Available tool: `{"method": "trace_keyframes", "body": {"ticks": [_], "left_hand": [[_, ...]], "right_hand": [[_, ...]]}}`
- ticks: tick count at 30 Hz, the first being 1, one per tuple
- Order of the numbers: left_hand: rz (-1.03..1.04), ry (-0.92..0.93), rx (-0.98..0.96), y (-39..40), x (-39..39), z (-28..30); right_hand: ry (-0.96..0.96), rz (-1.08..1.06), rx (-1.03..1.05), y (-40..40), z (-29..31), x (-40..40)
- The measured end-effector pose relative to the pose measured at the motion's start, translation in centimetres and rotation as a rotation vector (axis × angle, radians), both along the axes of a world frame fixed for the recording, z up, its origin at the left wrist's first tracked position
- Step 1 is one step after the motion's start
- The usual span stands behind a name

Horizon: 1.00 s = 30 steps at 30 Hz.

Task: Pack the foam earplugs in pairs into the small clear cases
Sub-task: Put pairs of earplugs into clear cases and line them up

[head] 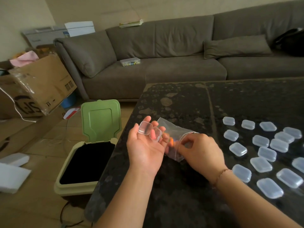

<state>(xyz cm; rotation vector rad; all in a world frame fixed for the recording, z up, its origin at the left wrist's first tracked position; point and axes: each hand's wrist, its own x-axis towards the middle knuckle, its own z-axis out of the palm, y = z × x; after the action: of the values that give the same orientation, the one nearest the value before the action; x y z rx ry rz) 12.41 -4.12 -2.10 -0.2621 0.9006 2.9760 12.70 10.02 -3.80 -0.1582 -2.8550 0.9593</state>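
My left hand [144, 146] lies palm up over the dark table's left part, holding a small clear case [150, 131] with its lid swung open on the fingers. A pink earplug [153, 134] rests inside the case. My right hand [199, 151] pinches the mouth of a clear plastic bag [175, 129] just right of the left fingers. An orange earplug [172, 142] shows through the bag near its mouth. Several closed clear cases [266, 153] lie scattered on the table to the right.
A bin [85, 163] with its green lid [101, 119] raised stands on the floor left of the dark speckled table [181, 102]. A grey sofa [164, 63] runs along the back, with a small box on its seat. Cardboard boxes [37, 86] stand at far left.
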Motion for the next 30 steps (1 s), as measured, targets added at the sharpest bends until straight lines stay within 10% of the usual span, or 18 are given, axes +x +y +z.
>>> {"method": "trace_keyframes", "body": {"ticks": [9, 15, 30], "left_hand": [[0.002, 0.137, -0.408, 2.0, 0.7, -0.6], [-0.042, 0.190, -0.370, 3.9, 1.7, -1.1], [-0.139, 0.231, -0.385, 4.7, 2.7, -0.9]], "right_hand": [[0.260, 0.040, -0.015, 3.0, 2.9, 3.7], [0.444, 0.089, -0.282, 1.4, 2.7, 4.1], [0.548, 0.019, 0.044, 1.2, 1.7, 3.9]]}}
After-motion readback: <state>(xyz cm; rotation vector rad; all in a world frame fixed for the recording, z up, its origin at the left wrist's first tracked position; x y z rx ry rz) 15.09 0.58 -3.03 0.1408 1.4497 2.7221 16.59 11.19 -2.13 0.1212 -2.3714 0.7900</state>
